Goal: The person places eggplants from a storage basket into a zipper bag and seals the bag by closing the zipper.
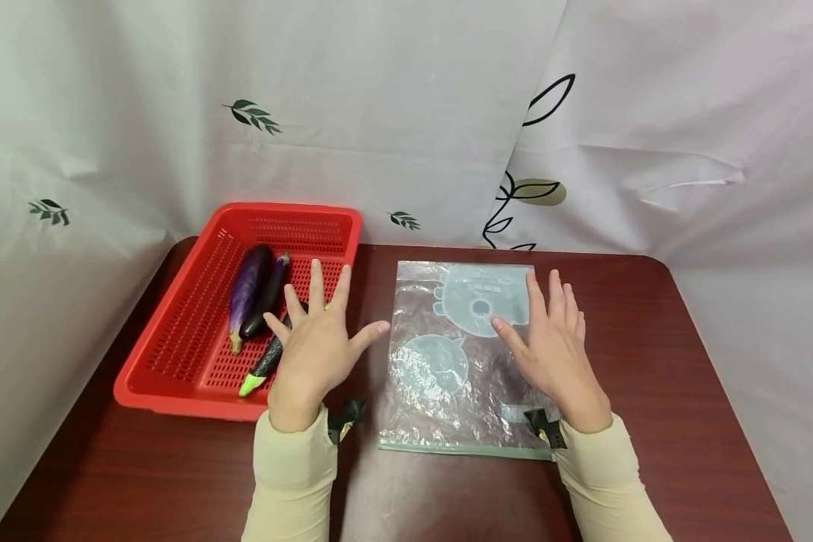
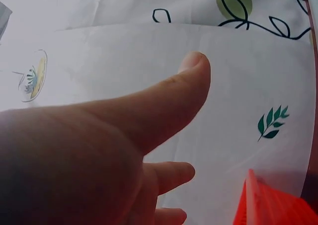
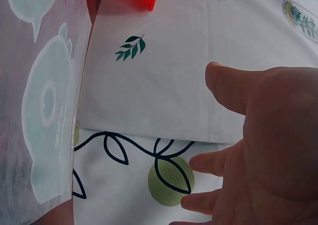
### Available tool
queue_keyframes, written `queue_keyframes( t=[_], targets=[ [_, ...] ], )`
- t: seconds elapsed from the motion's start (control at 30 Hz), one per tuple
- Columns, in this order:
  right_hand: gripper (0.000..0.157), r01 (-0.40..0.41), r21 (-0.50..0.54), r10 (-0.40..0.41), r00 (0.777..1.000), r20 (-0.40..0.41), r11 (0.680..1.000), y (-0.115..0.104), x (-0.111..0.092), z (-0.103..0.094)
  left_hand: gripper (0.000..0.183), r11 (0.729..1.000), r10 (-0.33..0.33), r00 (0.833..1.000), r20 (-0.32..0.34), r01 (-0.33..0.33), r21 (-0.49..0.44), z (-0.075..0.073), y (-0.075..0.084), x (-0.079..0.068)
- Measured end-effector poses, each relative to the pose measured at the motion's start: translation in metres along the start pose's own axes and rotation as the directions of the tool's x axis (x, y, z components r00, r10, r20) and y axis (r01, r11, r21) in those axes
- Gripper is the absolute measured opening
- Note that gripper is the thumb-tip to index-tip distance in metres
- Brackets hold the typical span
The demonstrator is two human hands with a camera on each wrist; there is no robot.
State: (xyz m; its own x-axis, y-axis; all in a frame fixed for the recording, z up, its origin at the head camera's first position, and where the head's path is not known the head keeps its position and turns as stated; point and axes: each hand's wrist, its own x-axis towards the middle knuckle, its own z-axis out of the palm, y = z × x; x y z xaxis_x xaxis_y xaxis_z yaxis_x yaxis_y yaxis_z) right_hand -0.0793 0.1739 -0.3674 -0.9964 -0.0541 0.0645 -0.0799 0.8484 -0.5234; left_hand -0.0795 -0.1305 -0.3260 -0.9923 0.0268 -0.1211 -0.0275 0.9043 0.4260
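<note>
My left hand (image 1: 317, 346) is held up with its fingers spread, in front of the right part of a red plastic basket (image 1: 169, 404). Inside the basket lie a purple eggplant (image 1: 249, 290), a dark eggplant (image 1: 267, 297) and a black one with a bright green end (image 1: 266, 365), partly hidden behind the hand. A clear plastic zip bag (image 1: 413, 421) with pale printed cartoon shapes lies flat on the table. Over its right edge hovers my right hand (image 1: 557, 354), fingers straight and thumb apart. Neither hand holds anything; both wrist views show the fingers extended.
The dark red-brown wooden table (image 1: 657, 391) has rounded back corners. A white cloth with leaf prints (image 1: 420, 135) hangs behind it and along both sides. The basket stands at the back left, with the bag to its right.
</note>
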Motion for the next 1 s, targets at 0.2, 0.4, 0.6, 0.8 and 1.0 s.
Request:
queue_keyframes(
  t=[0.2, 0.4, 0.6, 0.8, 1.0],
  targets=[
    [0.088, -0.001, 0.002, 0.001, 1.0, -0.008, 1.0, 0.003, -0.001, 0.0, 0.099, 1.0, -0.011, 1.0, 0.018, 0.011, 0.0, -0.009, -0.009, -0.004],
    [0.089, -0.007, -0.008, 0.007, 1.0, 0.009, 1.0, 0.004, -0.003, -0.001, 0.098, 1.0, -0.004, 1.0, 0.016, 0.004, 0.016, -0.017, -0.016, -0.008],
    [0.089, 0.003, -0.005, -0.003, 0.999, 0.052, 1.0, 0.006, -0.004, -0.001, 0.096, 0.999, 0.001, 1.0, 0.024, -0.002, 0.042, -0.028, -0.023, -0.011],
    [0.089, 0.011, -0.01, -0.01, 0.997, 0.075, 1.0, 0.009, -0.004, 0.001, 0.096, 0.998, -0.012, 0.999, 0.04, 0.01, 0.069, -0.037, -0.032, -0.01],
    [0.088, 0.018, -0.021, -0.017, 0.998, 0.067, 1.0, 0.011, -0.005, 0.0, 0.097, 0.997, -0.035, 0.998, 0.052, 0.032, 0.065, -0.048, -0.043, -0.007]
  ],
)
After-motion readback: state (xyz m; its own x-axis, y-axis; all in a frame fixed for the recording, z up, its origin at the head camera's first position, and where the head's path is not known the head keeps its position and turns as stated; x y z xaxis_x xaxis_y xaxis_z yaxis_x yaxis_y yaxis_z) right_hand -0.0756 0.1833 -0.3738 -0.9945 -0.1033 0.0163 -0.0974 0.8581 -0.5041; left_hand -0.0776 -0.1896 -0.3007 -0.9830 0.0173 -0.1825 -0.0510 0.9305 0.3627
